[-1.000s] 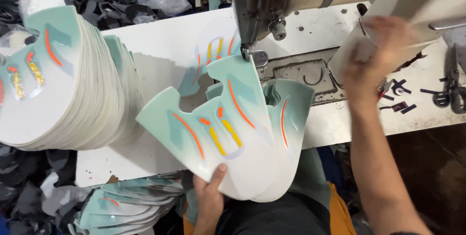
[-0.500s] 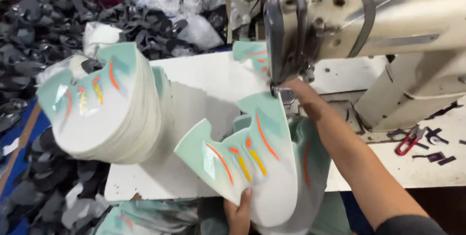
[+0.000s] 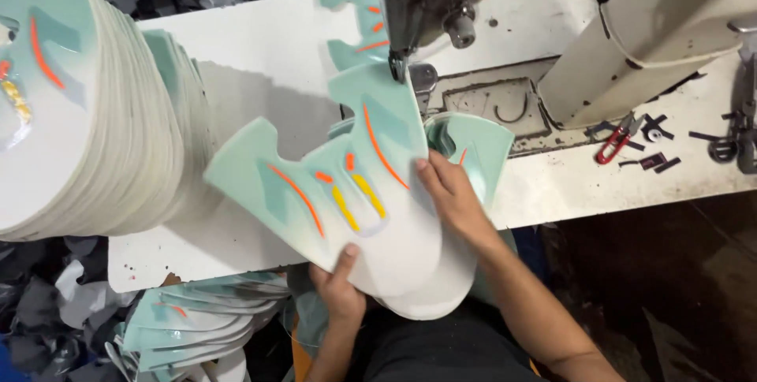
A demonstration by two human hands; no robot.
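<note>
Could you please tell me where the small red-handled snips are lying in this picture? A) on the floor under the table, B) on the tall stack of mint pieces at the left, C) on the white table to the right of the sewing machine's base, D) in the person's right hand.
C: the red-handled snips lie on the white table, just right of the sewing machine, with neither hand on them.

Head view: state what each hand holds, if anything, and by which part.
Both hold the mint-green shoe upper piece at the sewing machine. The left hand grips its white lower edge; the right hand presses flat on its right side.
</note>
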